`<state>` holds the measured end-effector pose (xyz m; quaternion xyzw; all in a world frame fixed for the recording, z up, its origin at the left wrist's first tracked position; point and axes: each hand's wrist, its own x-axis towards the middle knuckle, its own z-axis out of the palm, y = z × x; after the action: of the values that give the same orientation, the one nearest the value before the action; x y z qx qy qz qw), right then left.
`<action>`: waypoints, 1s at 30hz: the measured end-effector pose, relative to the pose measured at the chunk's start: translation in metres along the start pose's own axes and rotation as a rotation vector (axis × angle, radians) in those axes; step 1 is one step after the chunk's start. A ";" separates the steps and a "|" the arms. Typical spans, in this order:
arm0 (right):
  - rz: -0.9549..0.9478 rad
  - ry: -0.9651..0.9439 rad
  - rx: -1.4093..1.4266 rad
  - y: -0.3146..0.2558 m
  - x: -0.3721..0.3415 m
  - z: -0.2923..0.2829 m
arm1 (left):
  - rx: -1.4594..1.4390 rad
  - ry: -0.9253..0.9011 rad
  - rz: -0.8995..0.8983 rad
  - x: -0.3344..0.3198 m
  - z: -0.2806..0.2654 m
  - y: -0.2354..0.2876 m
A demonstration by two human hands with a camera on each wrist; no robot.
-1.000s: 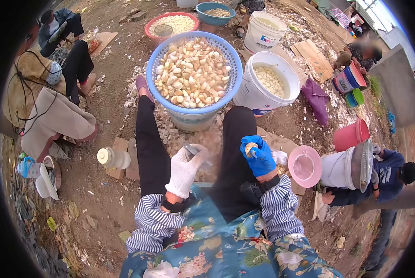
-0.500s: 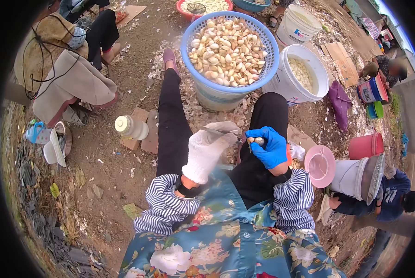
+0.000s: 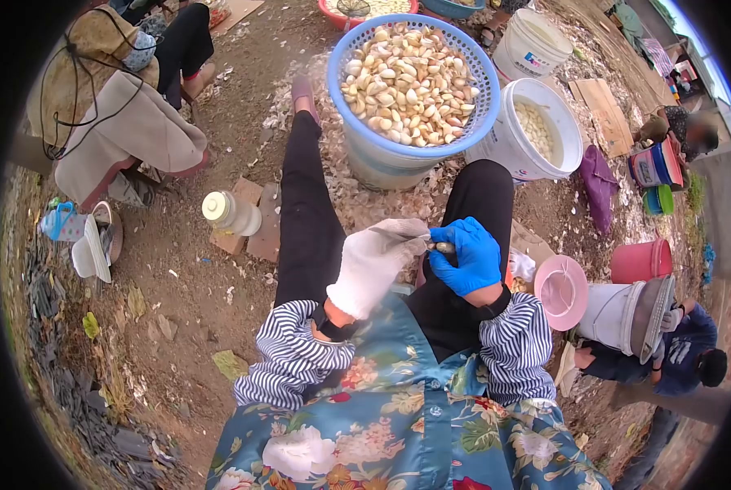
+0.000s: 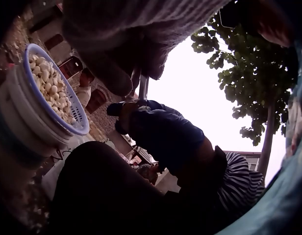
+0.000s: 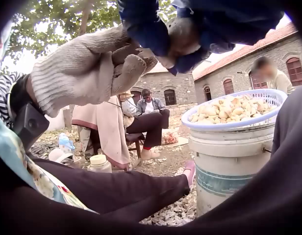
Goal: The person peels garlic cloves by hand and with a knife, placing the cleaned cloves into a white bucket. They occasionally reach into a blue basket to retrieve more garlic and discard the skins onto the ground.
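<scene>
My left hand (image 3: 377,260), in a white knit glove, grips a small knife (image 4: 143,88) whose metal blade shows in the left wrist view. Opposite it, my right hand (image 3: 468,260) wears a blue glove and pinches garlic cloves (image 3: 442,247) between thumb and fingers. Both hands meet above my lap, the left fingertips right at the garlic. Much of the knife is hidden inside the white glove. Beyond my knees, a blue perforated basket (image 3: 333,82) heaped with unpeeled garlic cloves (image 3: 410,86) sits on a white bucket (image 5: 224,188).
Right of the basket stands a white bucket (image 3: 573,122) of peeled cloves, with another white bucket (image 3: 537,45) behind. A pink hat (image 3: 561,292) lies by my right knee, a lidded jar (image 3: 231,212) to my left. Other people sit around; garlic skins litter the ground.
My left hand has come from apart over the lap to the right, up against the garlic in my right hand. The right hand has turned over slightly, and the head view has shifted.
</scene>
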<state>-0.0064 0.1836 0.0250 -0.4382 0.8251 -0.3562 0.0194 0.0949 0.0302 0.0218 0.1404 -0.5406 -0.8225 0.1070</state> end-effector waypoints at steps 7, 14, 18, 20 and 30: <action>-0.013 -0.055 0.037 0.006 0.000 0.003 | 0.135 0.102 0.113 0.003 0.002 -0.015; 0.019 -0.049 0.165 0.012 -0.003 0.012 | -0.375 0.133 -0.182 0.012 -0.012 -0.037; 0.134 -0.008 0.507 0.016 -0.007 0.027 | -0.710 0.026 -0.308 0.016 -0.025 -0.052; 0.265 0.000 0.711 0.013 -0.008 0.031 | -0.824 -0.017 -0.350 0.015 -0.026 -0.051; 0.546 0.137 1.045 0.017 -0.011 0.042 | -0.880 -0.006 -0.284 0.016 -0.022 -0.044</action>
<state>0.0029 0.1741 -0.0191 -0.1185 0.6225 -0.7249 0.2703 0.0862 0.0228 -0.0288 0.1517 -0.1158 -0.9807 0.0412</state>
